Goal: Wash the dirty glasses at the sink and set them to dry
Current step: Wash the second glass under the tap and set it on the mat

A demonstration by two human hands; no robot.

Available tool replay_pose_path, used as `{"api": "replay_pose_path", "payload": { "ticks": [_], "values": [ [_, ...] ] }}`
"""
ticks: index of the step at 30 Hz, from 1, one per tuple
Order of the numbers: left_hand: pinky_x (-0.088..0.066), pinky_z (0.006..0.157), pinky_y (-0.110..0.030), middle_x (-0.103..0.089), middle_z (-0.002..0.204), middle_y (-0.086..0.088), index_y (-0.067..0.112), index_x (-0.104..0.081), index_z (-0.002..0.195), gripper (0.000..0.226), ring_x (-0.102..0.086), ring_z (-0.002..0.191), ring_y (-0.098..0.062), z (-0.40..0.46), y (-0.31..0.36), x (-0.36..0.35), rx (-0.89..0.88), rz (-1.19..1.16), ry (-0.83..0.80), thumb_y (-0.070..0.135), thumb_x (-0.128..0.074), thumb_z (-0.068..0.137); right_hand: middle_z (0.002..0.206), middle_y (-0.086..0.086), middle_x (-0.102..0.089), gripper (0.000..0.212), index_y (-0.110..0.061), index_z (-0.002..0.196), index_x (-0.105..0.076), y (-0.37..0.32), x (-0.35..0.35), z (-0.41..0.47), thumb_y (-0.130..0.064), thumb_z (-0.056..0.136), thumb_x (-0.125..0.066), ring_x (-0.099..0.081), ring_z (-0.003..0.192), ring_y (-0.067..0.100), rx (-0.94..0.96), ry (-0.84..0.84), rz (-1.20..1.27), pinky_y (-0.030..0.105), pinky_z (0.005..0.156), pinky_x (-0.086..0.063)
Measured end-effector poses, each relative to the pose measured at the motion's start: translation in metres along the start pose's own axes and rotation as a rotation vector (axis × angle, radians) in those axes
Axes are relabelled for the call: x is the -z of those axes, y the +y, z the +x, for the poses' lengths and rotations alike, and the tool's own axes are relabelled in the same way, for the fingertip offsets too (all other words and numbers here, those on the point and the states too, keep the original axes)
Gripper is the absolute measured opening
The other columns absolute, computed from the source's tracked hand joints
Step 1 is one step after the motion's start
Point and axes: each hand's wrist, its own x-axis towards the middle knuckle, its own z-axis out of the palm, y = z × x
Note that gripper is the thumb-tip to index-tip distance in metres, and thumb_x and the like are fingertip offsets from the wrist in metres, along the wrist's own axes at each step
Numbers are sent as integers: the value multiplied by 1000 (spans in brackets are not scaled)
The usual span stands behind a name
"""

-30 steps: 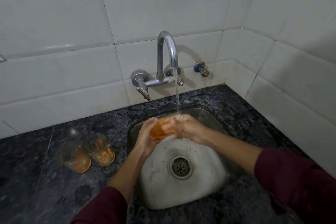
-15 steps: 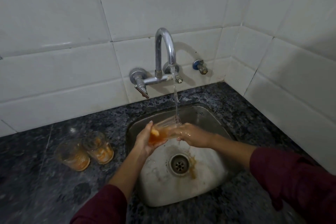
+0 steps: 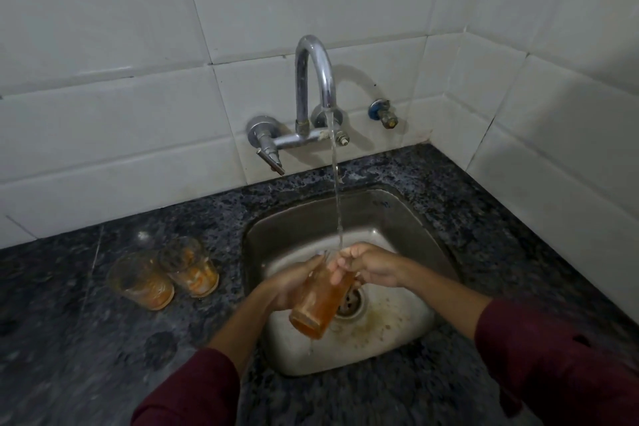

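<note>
A glass stained orange hangs over the steel sink, tilted with its base toward me and its mouth up under the running water. My left hand grips its side from the left. My right hand holds its rim from the right, fingers curled over the mouth. Water falls from the chrome tap onto my right fingers and the rim. Two more dirty glasses, one beside the other, stand on the dark counter left of the sink.
The dark speckled stone counter surrounds the sink. White tiled walls meet in a corner at the back right. A small valve sticks out of the wall right of the tap. The drain lies under the glass, with orange residue around it.
The glass has swung from lying sideways to hanging with its base down toward me. Both hands dropped lower in the sink. Orange liquid has run out around the drain.
</note>
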Motion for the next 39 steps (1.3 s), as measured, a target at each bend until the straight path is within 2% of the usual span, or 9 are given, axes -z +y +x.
{"api": "replay_pose_path", "payload": {
  "ticks": [7,12,16,20,25,30,33,35,39],
  "values": [
    [-49,94,-55,-68,111,-19,16,-64,113,51,-64,104,-37,2,-7,2,28,39,37,52,-69,77,69,-1,-65,13,-11,93,-63,24,-10,3,-14,94,-51,-57,57,9,-57,141,261,18,46,-35],
    [-57,56,-54,-62,111,-24,12,-63,115,41,-63,92,-43,-4,-6,-3,80,-94,-44,42,-62,87,68,-1,-64,12,-10,89,-65,25,-14,2,-16,92,-55,-54,56,9,-55,191,277,17,44,-34],
    [-53,81,-44,-69,108,-17,10,-68,110,55,-66,98,-30,0,-7,-3,-24,-80,3,50,-69,72,67,-2,-63,14,-10,88,-63,19,-13,-2,-13,93,-51,-54,54,6,19,198,242,17,44,-33],
    [-46,99,-49,-66,118,-20,10,-66,119,68,-61,108,-33,1,-6,-6,-91,-211,-167,64,-43,85,68,0,-63,20,-9,85,-62,-1,-12,-4,1,92,-46,-49,59,9,244,276,62,16,47,-32],
    [-57,77,-50,-64,112,-28,11,-59,120,63,-69,88,-36,-11,14,-4,-307,-147,-407,40,-81,67,70,-2,-61,16,-9,87,-63,-33,-8,-10,-1,92,-50,-51,62,2,434,300,-219,14,55,-35],
    [-53,87,-56,-65,104,-10,16,-57,116,67,-65,92,-24,-13,29,-17,-564,70,-45,21,-86,56,69,-3,-63,30,-21,75,-63,-53,-6,-6,-9,95,-45,-60,66,5,466,414,-528,24,71,-49],
    [-54,75,-26,-65,103,-1,22,-53,114,66,-64,89,-12,-18,30,-30,-676,317,251,26,-87,58,73,4,-69,27,-15,78,-68,-57,-12,-4,-13,95,-47,-66,72,16,446,527,-664,32,75,-52],
    [-48,69,-20,-63,101,5,23,-47,120,68,-62,87,-10,-19,27,-42,-747,459,457,28,-84,63,78,6,-71,21,-16,80,-68,-61,-22,-2,-11,90,-50,-67,78,19,401,634,-701,32,76,-54],
    [-52,76,-21,-61,110,7,27,-40,129,85,-62,96,-9,-19,26,-43,-783,379,375,43,-79,55,71,-1,-68,29,-22,71,-66,-66,-25,-1,-2,85,-51,-66,73,19,392,688,-619,28,62,-52]
  ]
}}
